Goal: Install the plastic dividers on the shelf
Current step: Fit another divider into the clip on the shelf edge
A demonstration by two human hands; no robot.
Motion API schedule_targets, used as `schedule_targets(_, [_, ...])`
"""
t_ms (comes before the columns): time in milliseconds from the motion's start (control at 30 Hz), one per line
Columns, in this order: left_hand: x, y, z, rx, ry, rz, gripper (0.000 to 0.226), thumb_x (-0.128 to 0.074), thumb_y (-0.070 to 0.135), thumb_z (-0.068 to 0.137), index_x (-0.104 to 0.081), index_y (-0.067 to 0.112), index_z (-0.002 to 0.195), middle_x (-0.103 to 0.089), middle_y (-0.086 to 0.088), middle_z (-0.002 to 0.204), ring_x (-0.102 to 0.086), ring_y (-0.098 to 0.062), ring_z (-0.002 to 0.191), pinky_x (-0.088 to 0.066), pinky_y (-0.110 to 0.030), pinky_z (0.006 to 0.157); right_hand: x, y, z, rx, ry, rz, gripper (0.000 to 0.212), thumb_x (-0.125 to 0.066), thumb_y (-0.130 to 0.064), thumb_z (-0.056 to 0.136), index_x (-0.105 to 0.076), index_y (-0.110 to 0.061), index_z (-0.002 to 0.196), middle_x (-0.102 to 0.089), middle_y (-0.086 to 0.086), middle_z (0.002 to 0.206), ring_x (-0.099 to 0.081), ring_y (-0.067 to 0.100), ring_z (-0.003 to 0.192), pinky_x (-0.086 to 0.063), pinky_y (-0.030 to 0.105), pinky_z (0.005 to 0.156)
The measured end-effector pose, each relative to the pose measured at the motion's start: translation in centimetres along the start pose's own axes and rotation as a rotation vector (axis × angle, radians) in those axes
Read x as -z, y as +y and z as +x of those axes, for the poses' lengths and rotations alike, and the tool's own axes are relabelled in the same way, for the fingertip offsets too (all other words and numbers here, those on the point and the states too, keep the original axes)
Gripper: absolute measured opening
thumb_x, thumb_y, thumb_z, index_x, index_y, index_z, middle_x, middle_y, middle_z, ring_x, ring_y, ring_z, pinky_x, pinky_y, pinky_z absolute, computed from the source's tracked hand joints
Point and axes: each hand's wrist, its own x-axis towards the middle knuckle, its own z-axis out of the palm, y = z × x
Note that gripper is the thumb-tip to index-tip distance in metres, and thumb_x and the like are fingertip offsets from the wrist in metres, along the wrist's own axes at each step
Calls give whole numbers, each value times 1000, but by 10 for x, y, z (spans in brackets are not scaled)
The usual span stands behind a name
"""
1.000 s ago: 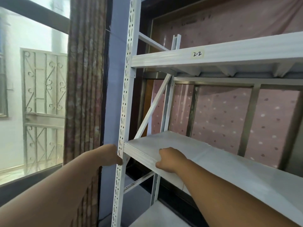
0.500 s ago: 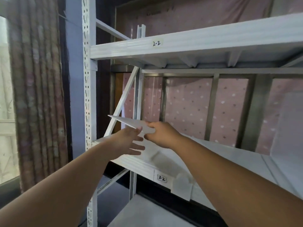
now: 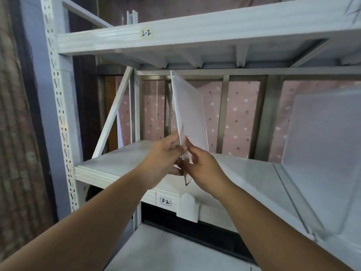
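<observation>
A translucent white plastic divider (image 3: 190, 114) stands nearly upright above the white shelf board (image 3: 121, 163) marked 3-2, its top edge close under the shelf marked 2-2 (image 3: 195, 34). My left hand (image 3: 164, 159) pinches its lower front edge from the left. My right hand (image 3: 203, 167) grips the same lower corner from the right. A white plastic clip (image 3: 188, 207) sits on the shelf's front edge just below my hands. A second divider (image 3: 322, 137) stands upright on the shelf at the right.
The white perforated upright post (image 3: 60, 106) and a diagonal brace (image 3: 113, 114) bound the bay on the left. A patterned curtain (image 3: 13, 133) hangs at far left. A lower shelf board (image 3: 166, 251) lies beneath. Pink dotted fabric and metal bars close the back.
Both hands left the shelf's front edge and took hold of the divider. It has swung from lying almost flat to standing nearly upright. The view has shifted right.
</observation>
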Motion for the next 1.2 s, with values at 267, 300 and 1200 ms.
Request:
schedule_targets(267, [-15, -1, -11, -47, -25, 123, 29, -56, 13, 108, -69, 26, 130, -63, -37, 108, -64, -40, 82, -63, -64, 80, -4, 7, -22, 48, 33, -13, 63, -61, -42, 99, -25, -89, 121, -59, -2, 146, -55, 15, 133, -48, 25, 99])
schedule_targets(300, [-16, -2, -12, -46, -22, 119, 30, -56, 13, 108, -68, 26, 131, -65, -33, 103, -65, -34, 79, -63, -64, 82, -5, 8, -25, 60, 41, -24, 63, -59, -44, 99, -22, -92, 116, -60, -2, 144, -57, 14, 131, -48, 22, 95])
schedule_targets(1200, [-33, -26, -12, -210, 138, 459, 71, -58, 8, 94, -48, 57, 144, -71, 12, 58, -64, -8, 52, -53, -16, 53, -16, 25, -46, 165, 141, -149, 66, -51, -28, 106, -14, -56, 153, -60, -14, 70, -59, -3, 68, -43, 10, 59])
